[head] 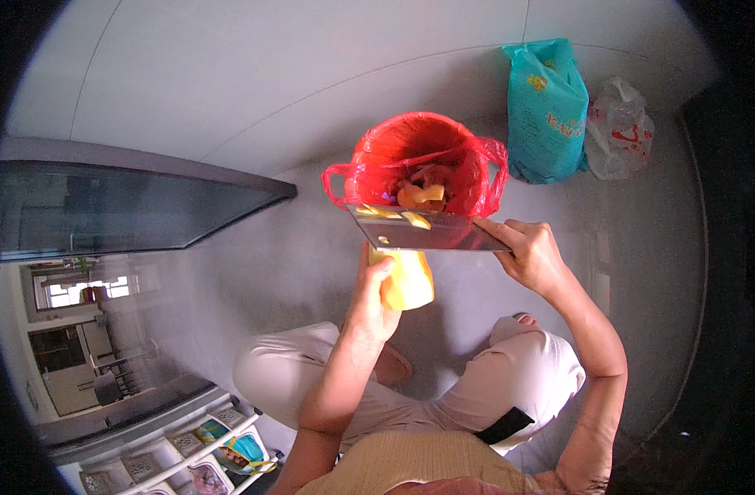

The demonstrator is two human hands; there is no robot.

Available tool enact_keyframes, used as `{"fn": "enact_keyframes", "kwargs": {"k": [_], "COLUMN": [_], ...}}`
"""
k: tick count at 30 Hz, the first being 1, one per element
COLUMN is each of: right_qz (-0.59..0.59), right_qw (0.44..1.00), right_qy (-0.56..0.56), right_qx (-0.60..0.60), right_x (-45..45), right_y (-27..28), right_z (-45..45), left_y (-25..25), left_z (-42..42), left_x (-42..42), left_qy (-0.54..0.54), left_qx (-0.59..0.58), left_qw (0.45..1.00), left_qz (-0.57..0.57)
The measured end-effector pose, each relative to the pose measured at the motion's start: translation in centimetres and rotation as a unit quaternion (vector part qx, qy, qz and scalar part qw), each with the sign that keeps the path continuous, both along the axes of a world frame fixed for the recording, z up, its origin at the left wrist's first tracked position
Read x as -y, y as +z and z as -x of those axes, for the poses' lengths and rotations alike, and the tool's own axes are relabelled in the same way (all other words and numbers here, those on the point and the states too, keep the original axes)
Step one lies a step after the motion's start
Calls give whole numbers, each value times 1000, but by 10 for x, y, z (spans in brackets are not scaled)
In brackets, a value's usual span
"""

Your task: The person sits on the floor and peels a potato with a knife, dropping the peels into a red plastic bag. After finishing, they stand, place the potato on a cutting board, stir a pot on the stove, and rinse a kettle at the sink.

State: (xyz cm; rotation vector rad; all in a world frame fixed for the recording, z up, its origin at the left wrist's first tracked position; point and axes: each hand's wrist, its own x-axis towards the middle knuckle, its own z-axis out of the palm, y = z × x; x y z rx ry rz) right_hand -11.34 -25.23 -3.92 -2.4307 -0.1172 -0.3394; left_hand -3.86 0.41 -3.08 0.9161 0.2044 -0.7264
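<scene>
My left hand (375, 288) grips a peeled yellow-orange piece of produce, perhaps pumpkin (411, 284), with its far end behind the knife. In my right hand (529, 250) is a broad kitchen cleaver (442, 232), its handle hidden by the fingers. The wide blade lies across the top of the yellow piece, and pale yellow slivers (418, 219) show on its face. Just beyond the blade stands a red bin (408, 133) lined with a red plastic bag (492, 179). Yellow-orange peelings (428, 195) lie inside it, partly covered by the blade.
A teal printed sack (546, 117) and a clear plastic bag (622, 133) stand by the wall at the back right. To the left, a dark glass-like panel (117, 207) juts inward. A white rack with baskets (185, 458) sits lower left. My bent knees flank the work.
</scene>
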Motion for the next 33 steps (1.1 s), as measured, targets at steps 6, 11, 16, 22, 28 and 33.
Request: {"fn": "enact_keyframes", "kwargs": {"k": [6, 11, 16, 22, 28, 33], "right_qz": [-40, 76, 117, 144, 143, 131], "right_qw": [998, 996, 980, 976, 978, 980], "right_qy": [-32, 0, 64, 54, 51, 63], "right_qx": [32, 53, 150, 153, 146, 139], "right_x": [7, -2, -11, -13, -13, -11], "right_y": [-12, 4, 8, 3, 4, 1], "right_z": [4, 23, 21, 23, 22, 19], "left_y": [7, -20, -12, -8, -13, -10], "left_z": [-12, -15, -24, -19, -20, -19], "left_x": [8, -1, 17, 23, 21, 20], "left_qy": [9, 18, 28, 57, 48, 41], "left_qx": [-67, -50, -117, -158, -138, -150], "left_qw": [996, 993, 989, 977, 983, 976], "left_qz": [59, 102, 87, 128, 113, 152]}}
